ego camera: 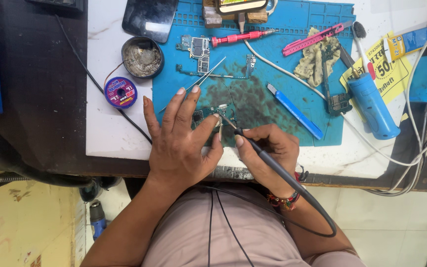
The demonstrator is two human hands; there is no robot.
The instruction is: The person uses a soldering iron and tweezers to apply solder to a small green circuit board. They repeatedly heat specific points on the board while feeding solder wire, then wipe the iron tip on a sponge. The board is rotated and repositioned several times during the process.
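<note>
A small green circuit board lies on a stained blue work mat. My left hand rests flat over the board's left part, fingers spread, pressing it down. My right hand grips a black soldering iron like a pen. Its thin tip touches the board near the middle. The iron's black cable runs back past my wrist toward my body.
Metal tweezers, another circuit board, a red screwdriver, a pink tool, a blue-handled knife and a blue cylinder tool lie on or beside the mat. A tin of tip cleaner and a solder-wick spool sit left. White cables trail right.
</note>
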